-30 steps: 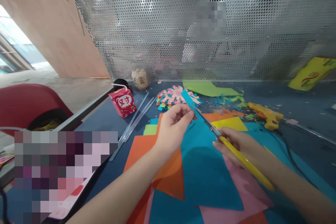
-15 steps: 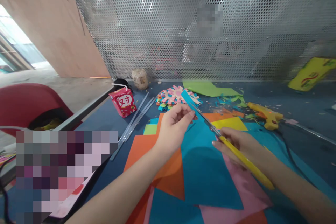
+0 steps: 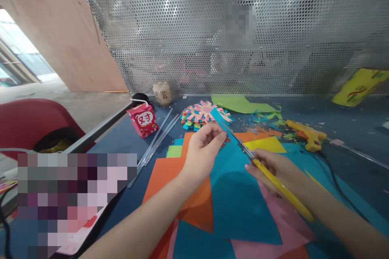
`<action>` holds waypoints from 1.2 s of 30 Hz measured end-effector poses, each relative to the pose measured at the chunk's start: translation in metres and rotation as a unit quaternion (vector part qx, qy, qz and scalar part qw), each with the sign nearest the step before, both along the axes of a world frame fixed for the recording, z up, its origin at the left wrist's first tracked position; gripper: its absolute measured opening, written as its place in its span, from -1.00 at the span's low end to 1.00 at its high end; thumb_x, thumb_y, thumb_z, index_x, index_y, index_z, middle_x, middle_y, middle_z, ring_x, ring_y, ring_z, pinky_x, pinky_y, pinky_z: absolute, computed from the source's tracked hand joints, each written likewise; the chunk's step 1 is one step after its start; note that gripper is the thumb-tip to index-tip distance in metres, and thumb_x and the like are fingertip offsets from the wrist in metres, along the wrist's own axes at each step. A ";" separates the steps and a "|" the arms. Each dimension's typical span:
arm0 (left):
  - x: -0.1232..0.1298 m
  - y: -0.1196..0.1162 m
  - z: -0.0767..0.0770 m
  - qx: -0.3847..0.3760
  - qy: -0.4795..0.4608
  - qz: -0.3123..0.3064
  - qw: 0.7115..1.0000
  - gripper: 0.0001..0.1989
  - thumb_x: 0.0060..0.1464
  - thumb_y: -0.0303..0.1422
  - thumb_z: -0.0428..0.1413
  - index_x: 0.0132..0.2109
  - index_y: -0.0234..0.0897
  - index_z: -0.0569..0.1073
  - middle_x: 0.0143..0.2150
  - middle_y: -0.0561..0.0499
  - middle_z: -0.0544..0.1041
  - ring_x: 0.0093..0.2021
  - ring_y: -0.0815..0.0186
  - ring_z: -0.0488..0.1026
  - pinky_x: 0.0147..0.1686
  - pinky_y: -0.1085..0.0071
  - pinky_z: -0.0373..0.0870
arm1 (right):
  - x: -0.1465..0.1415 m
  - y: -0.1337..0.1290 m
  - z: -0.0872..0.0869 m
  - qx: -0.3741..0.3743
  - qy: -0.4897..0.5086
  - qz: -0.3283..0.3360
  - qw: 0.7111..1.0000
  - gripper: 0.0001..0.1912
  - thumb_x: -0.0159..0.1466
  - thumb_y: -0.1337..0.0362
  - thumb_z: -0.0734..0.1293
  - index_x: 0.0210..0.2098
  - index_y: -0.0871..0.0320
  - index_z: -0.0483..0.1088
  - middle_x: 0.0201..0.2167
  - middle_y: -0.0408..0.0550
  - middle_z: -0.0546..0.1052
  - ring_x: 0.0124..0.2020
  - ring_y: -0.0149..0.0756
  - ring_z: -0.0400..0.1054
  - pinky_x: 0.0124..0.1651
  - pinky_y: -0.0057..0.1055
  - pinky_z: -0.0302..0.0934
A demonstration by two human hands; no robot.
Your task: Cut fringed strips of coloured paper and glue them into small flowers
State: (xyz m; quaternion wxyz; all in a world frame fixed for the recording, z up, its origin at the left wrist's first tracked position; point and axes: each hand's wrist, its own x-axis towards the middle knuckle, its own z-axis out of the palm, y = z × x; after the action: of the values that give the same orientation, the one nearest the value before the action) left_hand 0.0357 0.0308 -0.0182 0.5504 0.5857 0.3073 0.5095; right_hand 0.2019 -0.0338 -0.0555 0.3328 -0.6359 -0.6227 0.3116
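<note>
My left hand point(image 3: 205, 147) pinches a narrow blue paper strip point(image 3: 218, 115) between thumb and fingers, its upper end sticking out past them. Wrapped in my right hand point(image 3: 272, 170) are yellow-handled scissors point(image 3: 282, 190), their blades pointing up and left along the strip, close to my left fingertips. Whether the blades bite into the paper is hard to make out. Under both hands lie overlapping coloured sheets: a large blue sheet point(image 3: 243, 206), an orange sheet point(image 3: 164, 178) and a pink sheet point(image 3: 284, 218). Behind my left hand is a pile of fringed paper flowers point(image 3: 205, 109).
A yellow glue gun point(image 3: 310, 134) with a black cord lies at the right, near blue and green paper scraps point(image 3: 264, 116). Clear glue sticks point(image 3: 159, 137) and a red drink carton point(image 3: 142, 119) are at the left. A perforated metal panel point(image 3: 188, 20) closes off the back.
My left hand has shifted very slightly to the right, and the scissors' blades look a little closer together. The strip stays between my fingers; the view has tilted slightly.
</note>
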 end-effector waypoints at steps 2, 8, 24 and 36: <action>-0.001 -0.001 0.000 -0.001 -0.002 -0.001 1.000 -0.86 -0.04 -0.40 0.09 -0.52 -0.28 0.33 -0.58 0.10 0.37 -0.56 0.45 0.25 -0.54 0.50 0.17 | 0.000 0.000 0.001 -0.002 -0.001 0.001 1.000 -0.66 0.16 0.01 0.25 -0.52 0.03 0.03 -0.78 -0.40 0.05 -0.83 -0.51 -0.08 -0.75 -0.49 -0.21; -0.004 0.001 0.001 -0.008 -0.009 0.010 1.000 -0.83 0.03 -0.35 0.02 -0.49 -0.28 0.32 -0.54 0.06 0.40 -0.52 0.42 0.30 -0.53 0.50 0.19 | -0.001 -0.001 0.004 0.005 -0.009 0.002 1.000 -0.65 0.16 0.00 0.24 -0.54 0.03 0.02 -0.75 -0.38 0.03 -0.80 -0.50 -0.06 -0.73 -0.48 -0.19; -0.002 0.003 -0.001 0.039 0.013 0.040 0.998 -0.79 0.10 -0.44 0.01 -0.50 -0.28 0.30 -0.57 0.12 0.35 -0.53 0.46 0.29 -0.50 0.53 0.24 | 0.002 0.000 -0.002 0.013 -0.011 0.011 1.000 -0.66 0.17 0.01 0.24 -0.52 0.04 0.04 -0.74 -0.37 0.02 -0.78 -0.50 -0.10 -0.70 -0.47 -0.23; 0.000 0.004 -0.003 0.022 -0.001 0.029 0.999 -0.81 0.09 -0.40 0.01 -0.49 -0.26 0.30 -0.57 0.10 0.40 -0.57 0.46 0.28 -0.55 0.52 0.21 | 0.002 0.001 -0.003 0.040 -0.019 0.013 0.999 -0.61 0.16 -0.01 0.26 -0.56 0.05 0.02 -0.70 -0.33 0.00 -0.69 -0.46 -0.09 -0.62 -0.45 -0.21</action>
State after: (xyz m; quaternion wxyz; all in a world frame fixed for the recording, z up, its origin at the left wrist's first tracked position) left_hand 0.0354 0.0345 -0.0207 0.5227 0.5881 0.3128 0.5321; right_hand 0.2041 -0.0324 -0.0586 0.3421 -0.6198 -0.6490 0.2787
